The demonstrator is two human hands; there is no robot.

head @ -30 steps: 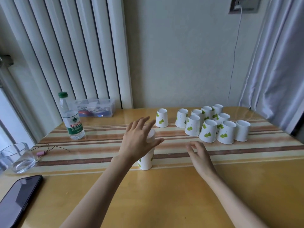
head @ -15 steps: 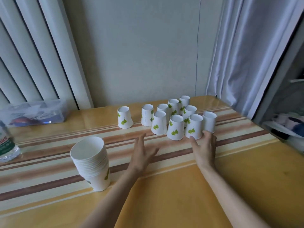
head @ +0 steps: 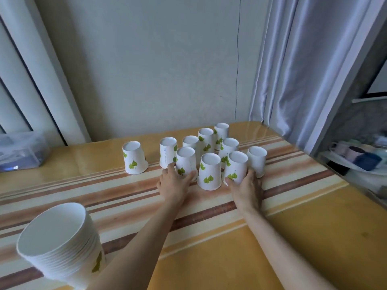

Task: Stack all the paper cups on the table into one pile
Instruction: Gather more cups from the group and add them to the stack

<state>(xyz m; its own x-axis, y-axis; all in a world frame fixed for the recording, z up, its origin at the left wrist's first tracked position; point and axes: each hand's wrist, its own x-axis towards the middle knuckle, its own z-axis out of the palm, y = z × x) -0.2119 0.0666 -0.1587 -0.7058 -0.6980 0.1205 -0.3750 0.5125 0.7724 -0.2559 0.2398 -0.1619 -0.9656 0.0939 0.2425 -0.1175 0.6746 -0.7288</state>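
Several white paper cups with green leaf prints stand upside down in a cluster at the back of the table. A pile of nested cups (head: 60,245) stands upside down at the near left. My left hand (head: 173,183) wraps its fingers around the base of one front cup (head: 186,163). My right hand (head: 247,188) grips the base of another front cup (head: 236,167). One cup (head: 209,171) stands between those two. A lone cup (head: 134,156) sits apart to the left of the cluster.
The table (head: 293,237) is yellow wood with a striped runner. A clear plastic box (head: 21,151) sits at the back left. A curtain (head: 303,70) hangs at the right, past the table's right edge, with a shelf of mugs (head: 360,158) beyond.
My left hand let go of the pile and both hands reached forward to the cluster; each now closes on a front cup. The view swung right and nearer.
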